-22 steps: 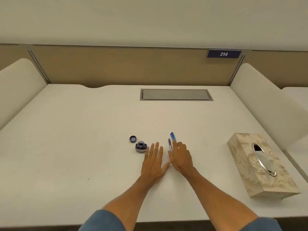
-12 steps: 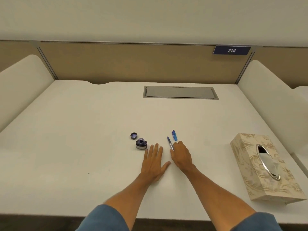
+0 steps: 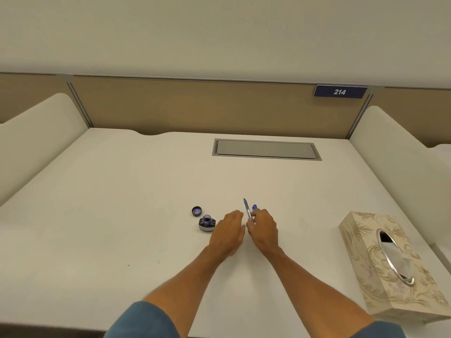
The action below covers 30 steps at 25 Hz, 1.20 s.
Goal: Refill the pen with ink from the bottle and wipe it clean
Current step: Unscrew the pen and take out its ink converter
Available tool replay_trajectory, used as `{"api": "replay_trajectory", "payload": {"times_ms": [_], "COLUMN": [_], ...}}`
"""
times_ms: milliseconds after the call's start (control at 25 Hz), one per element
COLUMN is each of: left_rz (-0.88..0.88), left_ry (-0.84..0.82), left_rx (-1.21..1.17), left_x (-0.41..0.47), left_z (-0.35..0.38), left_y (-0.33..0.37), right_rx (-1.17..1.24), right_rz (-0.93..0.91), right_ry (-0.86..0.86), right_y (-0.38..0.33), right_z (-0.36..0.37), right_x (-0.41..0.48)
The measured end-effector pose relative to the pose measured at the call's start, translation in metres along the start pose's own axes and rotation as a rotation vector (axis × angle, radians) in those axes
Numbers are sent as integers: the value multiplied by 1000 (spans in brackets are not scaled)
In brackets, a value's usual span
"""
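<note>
A slim pen [image 3: 247, 209] with a dark tip points away from me, pinched in the fingers of my right hand [image 3: 263, 230] just above the white desk [image 3: 122, 203]. A small blue cap [image 3: 254, 206] lies behind that hand, partly hidden. My left hand [image 3: 228, 234] hovers with fingers relaxed, just right of the open ink bottle [image 3: 207, 223]. The bottle's round lid [image 3: 196, 211] lies upturned a little behind and left of the bottle.
A patterned tissue box [image 3: 390, 264] with a metal-rimmed oval slot stands at the right. A grey cable hatch [image 3: 266, 150] is set into the desk's far middle. Padded dividers rise on both sides, and a tan panel with plate 214 [image 3: 340, 91] closes the back.
My right hand has picked the pen up off the desk and holds it tip-forward. My left hand has lifted from lying flat and turned inward.
</note>
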State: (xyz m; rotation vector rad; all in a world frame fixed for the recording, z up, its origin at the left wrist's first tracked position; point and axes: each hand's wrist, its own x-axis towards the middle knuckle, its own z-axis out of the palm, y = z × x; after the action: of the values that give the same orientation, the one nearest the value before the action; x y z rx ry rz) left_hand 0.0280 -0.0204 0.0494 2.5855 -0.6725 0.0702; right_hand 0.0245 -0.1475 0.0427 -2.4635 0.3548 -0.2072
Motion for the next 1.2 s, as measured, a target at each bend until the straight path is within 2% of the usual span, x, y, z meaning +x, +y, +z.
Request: {"api": "replay_trajectory", "payload": {"times_ms": [120, 200, 320, 400, 680, 920, 1200], "left_rz": [-284, -436, -500, -497, -497, -475, -511], "left_ry": [123, 173, 37, -21, 7, -11, -19], "left_rx": [-383, -641, -953, -1070, -1353, -1405, -1432], "left_x": [33, 55, 77, 83, 95, 101, 107], "left_z": [-25, -46, -78, -97, -135, -155, -160], "left_y": [-3, -13, -32, -43, -82, -111, -132], "right_rx": [208, 348, 478, 540, 708, 756, 738], "right_rz": [13, 2, -45, -87, -117, -61, -11], "right_ry": [79, 74, 25, -12, -141, -319, -156], "right_y": [-22, -40, -63, -76, -121, -140, -162], "right_z": [-6, -9, -11, -10, -5, 10, 25], "right_x": [17, 27, 39, 45, 61, 71, 71]}}
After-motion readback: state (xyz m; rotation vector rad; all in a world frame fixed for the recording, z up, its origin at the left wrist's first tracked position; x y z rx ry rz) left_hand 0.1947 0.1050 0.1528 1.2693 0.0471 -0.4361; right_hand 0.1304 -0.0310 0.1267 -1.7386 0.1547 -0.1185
